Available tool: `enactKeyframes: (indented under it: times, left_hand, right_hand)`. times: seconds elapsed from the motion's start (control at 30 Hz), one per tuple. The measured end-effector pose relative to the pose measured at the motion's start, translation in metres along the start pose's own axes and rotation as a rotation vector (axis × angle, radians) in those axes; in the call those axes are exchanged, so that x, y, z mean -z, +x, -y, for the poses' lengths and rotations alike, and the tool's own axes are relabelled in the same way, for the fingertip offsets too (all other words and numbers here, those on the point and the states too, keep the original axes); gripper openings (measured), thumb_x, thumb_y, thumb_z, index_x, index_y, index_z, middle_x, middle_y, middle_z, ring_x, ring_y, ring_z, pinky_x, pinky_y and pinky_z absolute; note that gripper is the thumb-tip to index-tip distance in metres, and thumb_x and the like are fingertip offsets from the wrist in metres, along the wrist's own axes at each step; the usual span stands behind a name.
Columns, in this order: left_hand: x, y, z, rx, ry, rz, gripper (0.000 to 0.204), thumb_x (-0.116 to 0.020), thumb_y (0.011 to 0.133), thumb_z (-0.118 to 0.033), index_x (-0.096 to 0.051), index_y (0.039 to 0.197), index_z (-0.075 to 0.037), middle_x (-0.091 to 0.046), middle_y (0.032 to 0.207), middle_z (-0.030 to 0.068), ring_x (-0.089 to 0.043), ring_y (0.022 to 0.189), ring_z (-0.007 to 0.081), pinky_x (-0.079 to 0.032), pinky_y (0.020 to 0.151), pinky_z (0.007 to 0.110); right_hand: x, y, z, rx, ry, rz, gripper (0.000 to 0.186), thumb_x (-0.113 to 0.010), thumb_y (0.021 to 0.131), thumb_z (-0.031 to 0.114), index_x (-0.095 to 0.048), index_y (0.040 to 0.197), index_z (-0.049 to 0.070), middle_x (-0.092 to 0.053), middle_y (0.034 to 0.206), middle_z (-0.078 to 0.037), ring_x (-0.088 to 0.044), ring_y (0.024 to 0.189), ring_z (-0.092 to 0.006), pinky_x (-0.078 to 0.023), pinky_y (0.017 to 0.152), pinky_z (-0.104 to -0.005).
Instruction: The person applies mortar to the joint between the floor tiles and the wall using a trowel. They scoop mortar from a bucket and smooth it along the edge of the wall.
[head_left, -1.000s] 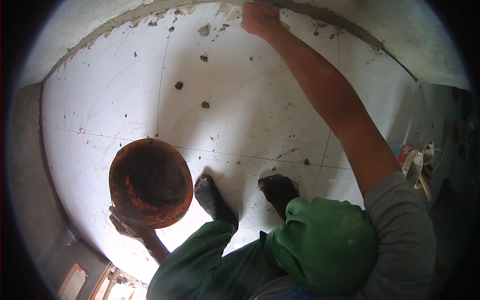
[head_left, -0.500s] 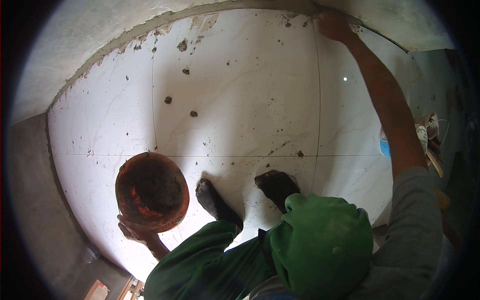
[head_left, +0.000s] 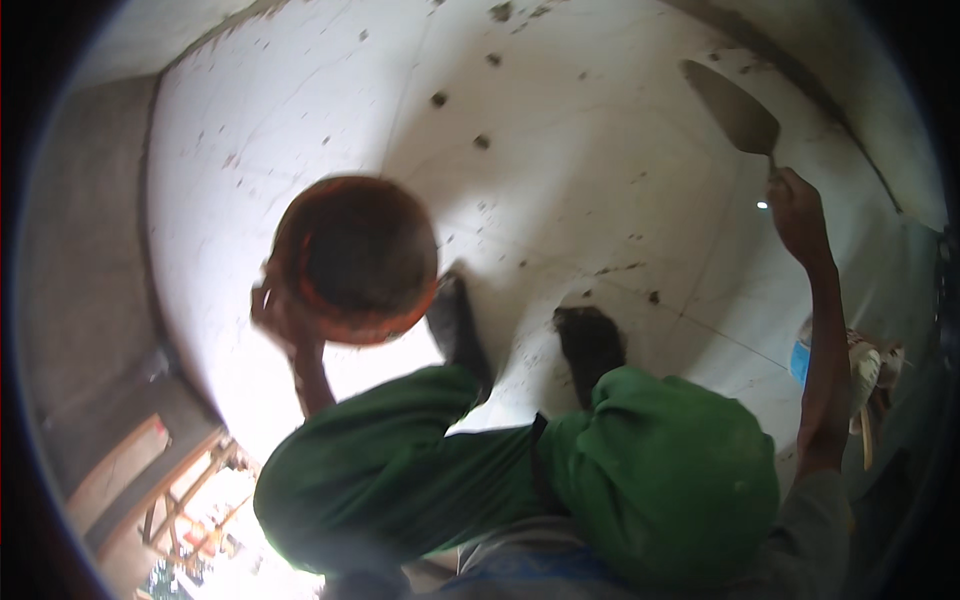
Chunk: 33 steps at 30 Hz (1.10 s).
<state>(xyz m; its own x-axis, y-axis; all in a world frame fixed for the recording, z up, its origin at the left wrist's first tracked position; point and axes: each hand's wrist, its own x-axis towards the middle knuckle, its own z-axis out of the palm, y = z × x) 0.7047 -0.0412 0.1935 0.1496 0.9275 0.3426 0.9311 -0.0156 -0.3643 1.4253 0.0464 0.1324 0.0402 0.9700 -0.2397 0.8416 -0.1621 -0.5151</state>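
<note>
My left hand (head_left: pixel 279 312) grips the rim and side of a round orange-red bucket (head_left: pixel 420 318), its inside dark and stained. The bucket is tipped so that its mouth faces up toward me, left of my feet. In my right hand (head_left: pixel 798 216), at the far right, is the handle of a pointed trowel (head_left: pixel 735 108). Its broad grey blade points up and left, over the white tiles near the wall. Both hands are closed round what they hold. The bucket is slightly blurred.
Crumbs and lumps of mortar (head_left: pixel 481 142) lie scattered on the white tiled floor (head_left: pixel 570 130). At the right, partly behind my forearm, stands a blue and white container (head_left: pixel 801 360) with tools. My dark-covered feet (head_left: pixel 590 342) rest on the tiles. Grey walls (head_left: pixel 95 230) edge the floor.
My right hand has drawn back from the wall's foot toward me, and the trowel now shows. The bucket has moved up and right in the picture with my left hand. The view has turned.
</note>
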Motion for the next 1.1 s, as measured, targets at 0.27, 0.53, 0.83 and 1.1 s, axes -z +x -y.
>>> enactKeyframes:
  times: [0.27,0.53,0.83,1.1]
  left_hand:
    - [0.069,0.097,-0.081,0.634,-0.865,0.129,0.052,-0.069,0.104,-0.038,-0.052,0.069,-0.004,-0.046,0.056,-0.0004,-0.038,0.057,0.0082,-0.034,0.053,0.031]
    - [0.082,0.197,-0.176,0.311,-1.184,0.413,0.053,-0.068,0.104,-0.043,-0.061,0.075,0.0,-0.054,0.059,0.0033,-0.048,0.058,0.011,-0.043,0.057,0.035]
    - [0.096,0.261,-0.27,-0.218,-1.318,0.406,0.049,-0.068,0.102,-0.042,-0.067,0.08,0.001,-0.063,0.067,0.0073,-0.057,0.066,0.0147,-0.048,0.066,0.036]
    - [0.085,0.253,-0.313,-0.265,-1.371,0.398,0.047,-0.068,0.1,-0.042,-0.069,0.085,0.003,-0.07,0.073,0.0126,-0.065,0.07,0.019,-0.053,0.072,0.039]
  right_hand:
    - [-0.036,-0.05,0.164,0.366,0.23,0.314,0.017,-0.066,0.092,0.014,-0.061,0.096,-0.001,-0.063,0.069,-0.019,-0.065,0.063,-0.0379,-0.051,0.065,-0.0461]
    - [0.009,-0.076,0.196,0.409,-0.26,0.078,0.013,-0.064,0.092,0.012,-0.06,0.092,0.0,-0.064,0.075,-0.019,-0.068,0.072,-0.0402,-0.053,0.07,-0.0497]
    - [-0.047,-0.087,0.225,0.293,-0.611,-0.126,0.02,-0.067,0.084,0.008,-0.065,0.101,-0.002,-0.067,0.088,-0.018,-0.07,0.073,-0.0298,-0.058,0.064,-0.0434]
    - [0.005,-0.111,0.182,0.014,-0.41,-0.055,0.015,-0.072,0.078,0.01,-0.07,0.084,-0.004,-0.071,0.079,-0.024,-0.076,0.08,-0.0378,-0.061,0.078,-0.0483]
